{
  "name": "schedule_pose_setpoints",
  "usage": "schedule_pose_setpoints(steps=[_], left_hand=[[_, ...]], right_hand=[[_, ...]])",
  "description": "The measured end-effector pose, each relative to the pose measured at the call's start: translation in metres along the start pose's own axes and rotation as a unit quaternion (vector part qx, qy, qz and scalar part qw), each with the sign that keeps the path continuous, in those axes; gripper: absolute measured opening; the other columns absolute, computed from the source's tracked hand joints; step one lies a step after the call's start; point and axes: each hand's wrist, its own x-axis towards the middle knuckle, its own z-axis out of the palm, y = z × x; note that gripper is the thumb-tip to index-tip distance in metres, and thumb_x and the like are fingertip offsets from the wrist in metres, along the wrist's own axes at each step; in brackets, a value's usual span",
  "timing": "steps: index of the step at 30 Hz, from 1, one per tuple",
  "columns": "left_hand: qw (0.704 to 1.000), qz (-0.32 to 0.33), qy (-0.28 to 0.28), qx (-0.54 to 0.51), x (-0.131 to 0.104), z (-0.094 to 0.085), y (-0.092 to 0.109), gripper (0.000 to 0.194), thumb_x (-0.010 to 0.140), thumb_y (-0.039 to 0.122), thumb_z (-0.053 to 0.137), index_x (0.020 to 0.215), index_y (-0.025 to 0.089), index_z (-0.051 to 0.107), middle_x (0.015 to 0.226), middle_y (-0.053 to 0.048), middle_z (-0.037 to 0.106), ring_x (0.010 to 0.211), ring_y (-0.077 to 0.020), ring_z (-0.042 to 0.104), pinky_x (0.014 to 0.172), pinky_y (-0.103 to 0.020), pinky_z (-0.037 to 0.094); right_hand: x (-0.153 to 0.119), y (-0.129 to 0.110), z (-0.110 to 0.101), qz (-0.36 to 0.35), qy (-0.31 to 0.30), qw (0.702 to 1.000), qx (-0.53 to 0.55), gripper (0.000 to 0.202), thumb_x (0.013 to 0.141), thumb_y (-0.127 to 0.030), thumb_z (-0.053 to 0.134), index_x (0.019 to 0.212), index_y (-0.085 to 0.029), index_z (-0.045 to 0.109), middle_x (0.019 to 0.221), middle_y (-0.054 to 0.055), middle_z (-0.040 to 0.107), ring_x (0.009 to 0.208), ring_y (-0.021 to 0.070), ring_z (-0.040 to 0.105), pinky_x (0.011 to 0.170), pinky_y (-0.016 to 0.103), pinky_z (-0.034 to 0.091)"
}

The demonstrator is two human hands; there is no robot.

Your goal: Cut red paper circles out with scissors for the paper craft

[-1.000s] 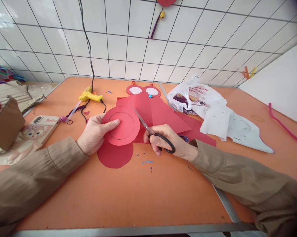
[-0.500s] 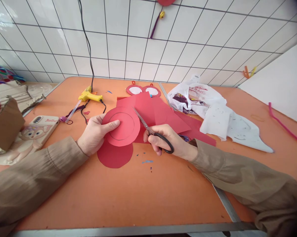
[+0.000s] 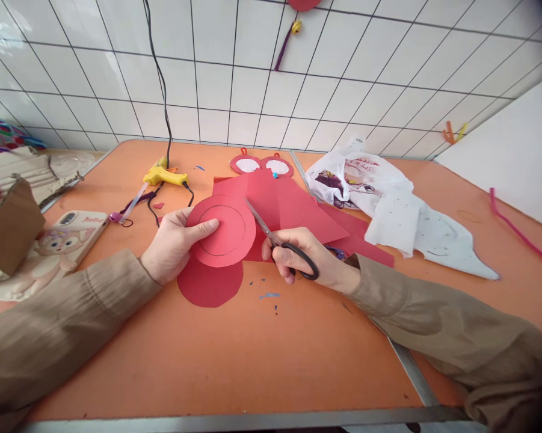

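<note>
Left hand [image 3: 171,246] pinches the red paper disc [image 3: 221,231] while right hand [image 3: 298,255] grips scissors [image 3: 275,240] at its edge.

A phone [image 3: 67,237] lies left on the table [image 3: 271,355], a glue gun [image 3: 162,175] farther back. A bag [image 3: 365,180] lies right of the paper [image 3: 293,210].

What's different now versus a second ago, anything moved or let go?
Almost nothing. The right hand shifted the scissors very slightly at the edge of the red paper disc; nothing was picked up or released. The left hand keeps its grip on the disc, and the glue gun and phone lie where they were.
</note>
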Motion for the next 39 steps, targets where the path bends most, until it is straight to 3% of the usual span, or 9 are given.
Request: schedule_pose_setpoints(steps=[19,30,39], left_hand=[[1.000,0.003,-0.007,-0.006,0.0010,-0.0001,-0.0003,0.019,0.069,0.023,0.080,0.085,0.015,0.076,0.082,-0.007,0.077,0.072,-0.0188,0.069,0.069,-0.028,0.055],[1.000,-0.006,-0.006,-0.025,-0.0006,0.0004,-0.0008,0.017,0.068,0.022,0.081,0.083,0.014,0.076,0.080,-0.006,0.077,0.069,-0.0156,0.068,0.066,-0.024,0.056],[1.000,-0.005,-0.015,-0.027,0.0009,0.0013,-0.0011,0.017,0.070,0.022,0.080,0.085,0.014,0.076,0.081,-0.006,0.077,0.071,-0.0154,0.068,0.067,-0.024,0.056]], right_hand=[[0.0008,0.0006,0.0006,0.015,0.010,1.000,-0.016,0.041,0.073,-0.053,0.070,0.071,-0.015,0.055,0.045,-0.005,0.050,0.038,0.0077,0.048,0.038,0.019,0.039],[0.0011,0.0003,0.0008,0.006,0.008,1.000,-0.025,0.048,0.074,-0.062,0.065,0.069,-0.015,0.053,0.045,-0.005,0.050,0.038,0.0072,0.048,0.039,0.018,0.037],[0.0006,0.0009,0.0003,0.008,0.006,1.000,-0.024,0.047,0.074,-0.060,0.067,0.070,-0.015,0.054,0.045,-0.005,0.050,0.037,0.0072,0.047,0.039,0.018,0.037]])
